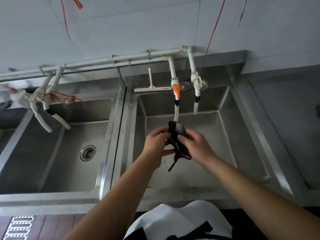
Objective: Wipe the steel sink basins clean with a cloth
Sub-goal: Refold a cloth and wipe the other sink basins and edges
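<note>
A steel worktop [181,191] is set against the wall, with two sink basins sunk into it side by side. A white squeegee [152,87] is laid on the back ledge behind the right basin [225,129]. A round drain strainer [88,152] is seated in the floor of the left basin [60,153].

Both forearms are bare, with no sleeves, watch or rings. A white garment [174,220] with black straps [206,226] covers the torso.

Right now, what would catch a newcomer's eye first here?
Both hands, left hand and right hand, grip a dark cloth over the right steel basin, under the orange-handled tap. A white squeegee rests on the ledge behind.
</note>
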